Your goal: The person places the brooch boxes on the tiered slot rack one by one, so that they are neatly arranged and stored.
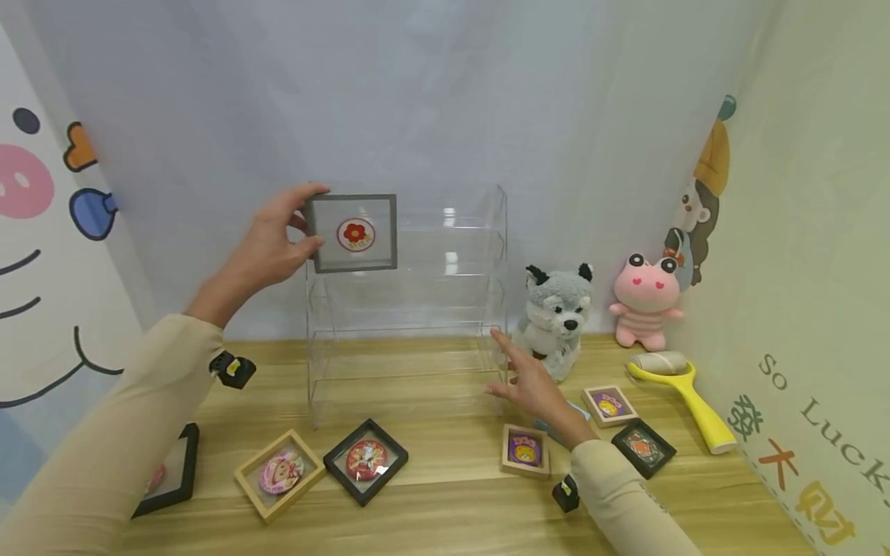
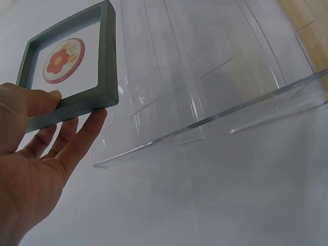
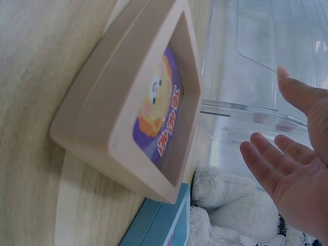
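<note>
My left hand (image 1: 274, 235) pinches a dark grey square frame (image 1: 355, 266) by its left side, thumb in front and fingers behind. Inside the frame is a round badge with a red flower (image 2: 64, 60). It is held upright in front of the upper left of a clear tiered acrylic rack (image 1: 410, 374); whether it touches a tier I cannot tell. Beside the rack's lower right side is my right hand (image 1: 534, 386), its fingers extended and nothing held. In the right wrist view, a beige frame with a bear picture (image 3: 97, 97) lies near that hand.
On the wooden table lie a light wood frame (image 1: 310, 449), black frames (image 1: 396, 466) (image 1: 650, 472), and another beige frame (image 1: 629, 413). A husky plush (image 1: 559, 309), a pink frog plush (image 1: 643, 297) and a yellow-handled roller (image 1: 705, 413) are at the right. A black-edged frame (image 1: 186, 471) is partly behind my left sleeve.
</note>
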Tool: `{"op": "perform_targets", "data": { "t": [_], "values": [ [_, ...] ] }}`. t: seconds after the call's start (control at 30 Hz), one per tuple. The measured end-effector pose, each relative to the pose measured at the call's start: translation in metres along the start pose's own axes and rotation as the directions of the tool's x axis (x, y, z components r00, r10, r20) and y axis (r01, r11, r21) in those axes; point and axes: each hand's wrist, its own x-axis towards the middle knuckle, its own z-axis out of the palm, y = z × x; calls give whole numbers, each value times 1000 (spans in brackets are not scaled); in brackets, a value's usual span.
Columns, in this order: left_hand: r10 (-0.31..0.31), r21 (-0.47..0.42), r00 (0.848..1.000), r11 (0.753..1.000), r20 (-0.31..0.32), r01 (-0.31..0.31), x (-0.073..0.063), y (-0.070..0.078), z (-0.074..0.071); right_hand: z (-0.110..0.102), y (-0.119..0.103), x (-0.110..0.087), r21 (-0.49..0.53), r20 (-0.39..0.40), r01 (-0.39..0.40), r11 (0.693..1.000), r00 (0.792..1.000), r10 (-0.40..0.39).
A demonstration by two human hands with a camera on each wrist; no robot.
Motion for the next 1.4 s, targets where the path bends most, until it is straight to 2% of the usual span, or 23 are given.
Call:
{"op": "perform_targets", "data": {
  "t": [0.2, 0.5, 0.9, 1.0, 1.2, 1.4],
  "values": [
    [-15, 27, 1000, 1000, 14, 14, 16, -4, 17, 1, 2, -1, 5, -7, 3, 1000, 1000, -3],
    [-76, 84, 996, 993, -39, 79, 28, -13, 33, 2, 0, -2, 3, -6, 6, 1000, 1000, -6],
    [-59, 113, 998, 992, -35, 62, 39, -13, 39, -1, -2, 2, 26, 6, -6, 1000, 1000, 6],
    [-64, 125, 998, 990, -22, 66, 42, -14, 40, -2, -2, 2, 14, 2, -9, 1000, 1000, 9],
    [-124, 137, 992, 984, 36, 118, 45, -19, 44, -1, -1, 2, 3, 13, -15, 1000, 1000, 15],
    [-110, 157, 991, 983, 74, 97, 44, -22, 49, 1, 0, 0, 6, 9, -24, 1000, 1000, 24]
  ]
}}
